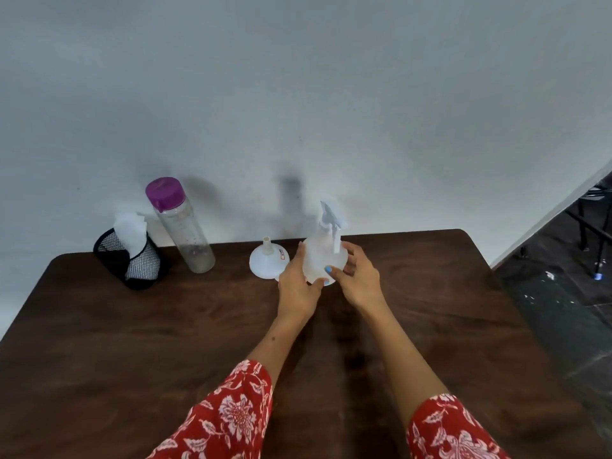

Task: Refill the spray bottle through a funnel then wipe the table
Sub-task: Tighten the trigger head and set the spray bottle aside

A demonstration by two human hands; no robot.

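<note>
A translucent white spray bottle (323, 256) with its trigger head on stands upright near the far edge of the dark wooden table (165, 326). My left hand (296, 286) holds its left side and my right hand (359, 278) wraps its right side, thumb across the front. Just left of the bottle a white funnel (266, 260) sits upside down, spout up. Further left stands a clear water bottle (183, 226) with a purple cap. White cloth or tissue (132, 231) sticks out of a black mesh holder (132, 263) at the far left corner.
A pale wall rises right behind the table's far edge. To the right the table ends, with dark floor and black chair or stand legs (589, 233) beyond.
</note>
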